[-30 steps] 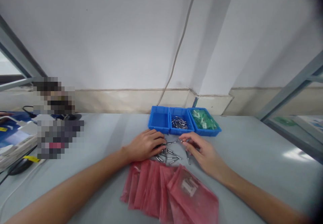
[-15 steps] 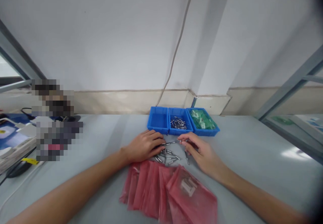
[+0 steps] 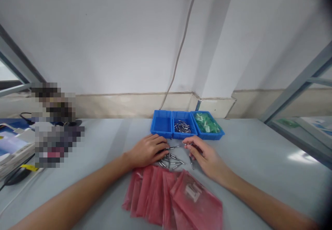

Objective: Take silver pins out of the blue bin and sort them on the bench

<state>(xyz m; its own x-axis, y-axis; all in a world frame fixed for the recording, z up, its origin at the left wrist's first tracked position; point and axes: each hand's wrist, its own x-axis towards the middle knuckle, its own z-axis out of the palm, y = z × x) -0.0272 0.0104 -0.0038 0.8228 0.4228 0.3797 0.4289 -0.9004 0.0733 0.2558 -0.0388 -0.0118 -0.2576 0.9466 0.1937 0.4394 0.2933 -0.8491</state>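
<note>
Several small metal pins (image 3: pixel 173 160) lie loose on the grey table (image 3: pixel 259 154) between my two hands. My left hand (image 3: pixel 147 150) rests palm down at the left of the pile, its fingertips touching the pins. My right hand (image 3: pixel 203 154) lies at the pile's right, fingers curled with a pin pinched at the tips. Just behind stand three blue bins: an empty left bin (image 3: pixel 161 124), a middle bin (image 3: pixel 183 126) holding metal pins, and a right bin (image 3: pixel 206 123) with green parts. A fan of pink plastic bags (image 3: pixel 173 199) lies in front of the pile.
Books, papers and a dark cable (image 3: pixel 15 154) crowd the table's left end, beside a blurred patch. A grey cord (image 3: pixel 178 50) runs down the white wall behind the bins. A metal frame (image 3: pixel 298 85) stands at the right.
Both hands stay on the pin pile with only slight finger movement. The view has shifted a little, so everything sits slightly left and lower.
</note>
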